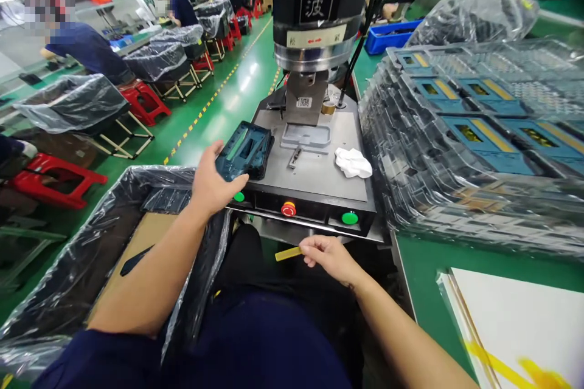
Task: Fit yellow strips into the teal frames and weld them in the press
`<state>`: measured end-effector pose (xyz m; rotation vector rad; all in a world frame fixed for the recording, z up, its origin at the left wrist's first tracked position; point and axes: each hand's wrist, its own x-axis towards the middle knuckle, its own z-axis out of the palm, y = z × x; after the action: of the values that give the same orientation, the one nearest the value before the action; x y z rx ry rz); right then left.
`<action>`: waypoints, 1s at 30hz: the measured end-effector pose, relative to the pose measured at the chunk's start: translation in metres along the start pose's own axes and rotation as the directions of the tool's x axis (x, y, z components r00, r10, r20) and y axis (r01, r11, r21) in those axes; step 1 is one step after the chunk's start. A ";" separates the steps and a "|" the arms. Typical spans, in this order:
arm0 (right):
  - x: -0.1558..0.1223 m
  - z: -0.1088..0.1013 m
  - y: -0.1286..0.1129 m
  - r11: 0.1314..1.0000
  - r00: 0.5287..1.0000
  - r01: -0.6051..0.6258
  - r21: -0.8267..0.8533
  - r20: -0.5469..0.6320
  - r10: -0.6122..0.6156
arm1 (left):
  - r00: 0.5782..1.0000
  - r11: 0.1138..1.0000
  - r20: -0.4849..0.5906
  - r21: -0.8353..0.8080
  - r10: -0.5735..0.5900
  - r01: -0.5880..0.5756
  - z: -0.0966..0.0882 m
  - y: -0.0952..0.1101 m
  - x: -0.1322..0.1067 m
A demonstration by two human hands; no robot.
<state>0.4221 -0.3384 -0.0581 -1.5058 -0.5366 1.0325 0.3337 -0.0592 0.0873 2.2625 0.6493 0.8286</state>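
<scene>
My left hand (212, 181) grips the near left end of a dark teal plastic housing (249, 149), its thumb along the front edge and fingers at the far side. The housing has a slot and a green strip, and lies at the left of the press's metal table. My right hand (327, 257) pinches a short yellow strip (287, 254) between thumb and fingertips, in front of the table and above my lap. On the table are a pale grey fixture (306, 136) under the press horn (305, 97), a small metal clamp (295, 158) and a crumpled white cloth (353, 163).
Two green buttons (350, 218) and a red stop button (288, 209) line the press front. Stacked clear trays (456, 164) hold teal housings at right. White sheets (524, 316) lie nearer. A plastic-lined bin (137, 179) stands left. Co-workers (86, 42) sit beyond the aisle.
</scene>
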 end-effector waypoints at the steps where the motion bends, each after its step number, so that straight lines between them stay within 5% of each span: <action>1: -0.001 0.001 -0.001 0.999 1.000 0.005 0.041 -0.029 -0.004 | 1.000 0.993 0.017 -0.120 -0.009 0.011 -0.004 -0.006 -0.014; 4: -0.002 0.007 -0.003 0.985 0.994 0.028 0.172 -0.111 -0.009 | 0.971 0.850 0.185 -0.476 -0.151 0.223 -0.008 -0.021 -0.064; 7: -0.001 0.016 -0.001 0.971 0.984 0.045 0.236 -0.177 -0.003 | 0.865 0.590 0.407 -0.635 -0.294 0.499 -0.003 -0.033 -0.114; 10: -0.001 0.025 0.002 0.977 0.969 0.044 0.209 -0.246 0.009 | 0.754 0.342 0.528 -0.678 -0.391 0.651 0.006 -0.044 -0.148; 15: 0.000 0.034 0.008 0.984 0.953 0.062 0.168 -0.304 -0.008 | 0.530 0.131 0.558 -0.600 -0.639 0.789 0.021 -0.052 -0.162; 21: -0.009 0.040 0.002 0.968 0.881 0.231 -0.098 -0.400 -0.251 | 0.413 -0.050 0.660 -0.563 -0.628 0.825 0.045 -0.040 -0.163; 25: -0.020 0.048 -0.009 0.814 0.776 0.388 -0.433 -0.323 -0.542 | 0.383 -0.121 0.730 -0.533 -0.566 0.837 0.058 -0.028 -0.164; 30: -0.026 0.061 -0.017 0.432 0.595 0.488 -0.758 -0.073 -0.800 | 0.354 -0.209 0.790 -0.507 -0.500 0.836 0.063 -0.017 -0.164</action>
<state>0.3620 -0.3226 -0.0297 -1.8174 -1.1624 -0.2203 0.2625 -0.1748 -0.0257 0.5472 0.8325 0.0493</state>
